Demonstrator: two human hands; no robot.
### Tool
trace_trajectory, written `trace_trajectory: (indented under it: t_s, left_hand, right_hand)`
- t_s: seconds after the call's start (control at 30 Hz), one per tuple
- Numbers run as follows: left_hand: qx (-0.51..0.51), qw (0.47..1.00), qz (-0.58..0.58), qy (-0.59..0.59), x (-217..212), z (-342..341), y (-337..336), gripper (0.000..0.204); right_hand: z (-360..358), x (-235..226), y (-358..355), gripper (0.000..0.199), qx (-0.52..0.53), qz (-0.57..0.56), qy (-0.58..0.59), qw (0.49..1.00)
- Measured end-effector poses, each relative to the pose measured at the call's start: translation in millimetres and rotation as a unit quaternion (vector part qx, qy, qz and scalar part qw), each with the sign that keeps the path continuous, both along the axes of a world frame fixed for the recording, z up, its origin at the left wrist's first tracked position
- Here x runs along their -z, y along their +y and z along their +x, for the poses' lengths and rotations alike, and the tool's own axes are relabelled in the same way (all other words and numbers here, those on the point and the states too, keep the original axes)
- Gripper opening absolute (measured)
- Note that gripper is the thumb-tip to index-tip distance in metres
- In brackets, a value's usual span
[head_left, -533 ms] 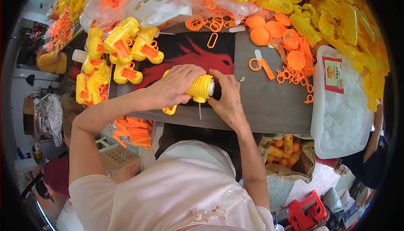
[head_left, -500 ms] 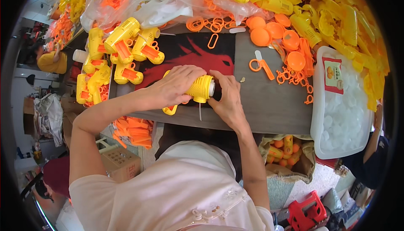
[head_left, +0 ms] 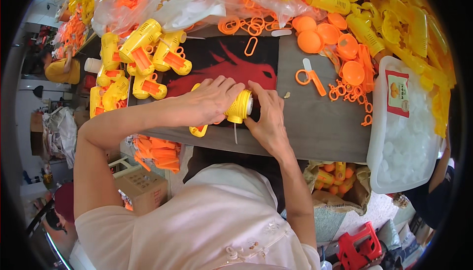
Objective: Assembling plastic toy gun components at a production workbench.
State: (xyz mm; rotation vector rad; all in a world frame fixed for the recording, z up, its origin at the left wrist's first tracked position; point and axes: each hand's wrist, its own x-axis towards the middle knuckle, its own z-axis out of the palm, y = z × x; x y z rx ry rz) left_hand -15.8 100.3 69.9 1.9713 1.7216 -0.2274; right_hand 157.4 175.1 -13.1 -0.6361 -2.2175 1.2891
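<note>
My left hand (head_left: 209, 100) lies over the body of a yellow toy gun (head_left: 240, 107) and grips it against the dark table (head_left: 315, 127). My right hand (head_left: 268, 117) presses at the toy's round front end, fingers closed around it. The toy's yellow handle (head_left: 198, 131) sticks out below my left hand. A red and black mat (head_left: 231, 63) lies under and behind the toy.
Finished yellow and orange toy guns (head_left: 140, 58) are piled at the left. Orange rings and discs (head_left: 340, 53) lie at the right, beside a white lidded tub (head_left: 404, 132). Bags of yellow parts (head_left: 394, 9) fill the back. Orange pieces (head_left: 157, 149) sit below the table edge.
</note>
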Motion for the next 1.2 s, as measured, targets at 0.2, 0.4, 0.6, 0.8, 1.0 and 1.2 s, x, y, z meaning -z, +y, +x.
trace_trajectory:
  t_s: [0.2, 0.4, 0.6, 0.8, 1.0, 1.2]
  left_hand:
    - [-0.022, 0.988, 0.121, -0.091, 8.5, -5.3, -19.8, 0.077]
    - [-0.050, 0.989, 0.079, -0.116, 5.8, -4.5, -13.7, 0.075]
    - [0.021, 0.995, 0.096, -0.023, 5.6, -2.0, -8.3, 0.070]
    - [0.050, 0.996, 0.065, 0.031, 6.3, -1.6, 0.2, 0.071]
    - [0.006, 0.996, 0.074, 0.040, 12.3, 3.8, -8.5, 0.077]
    - [-0.085, 0.958, 0.034, -0.271, 15.3, -46.2, -7.7, 0.090]
  right_hand:
    - [0.0, -0.8, -0.7, 0.072, -0.002, -0.017, 0.007, 1.000]
    - [0.5, 0.4, 0.5, 0.069, -0.001, -0.016, 0.008, 1.000]
    - [-0.9, 0.2, -1.0, 0.070, 0.001, -0.010, -0.007, 1.000]
    - [1.4, -2.3, 1.5, 0.075, -0.007, 0.001, -0.027, 1.000]
    - [3.2, -34.4, 14.3, 0.071, -0.053, -0.127, -0.071, 0.988]
    - [3.2, -12.4, 11.4, 0.067, -0.046, -0.138, -0.020, 0.989]
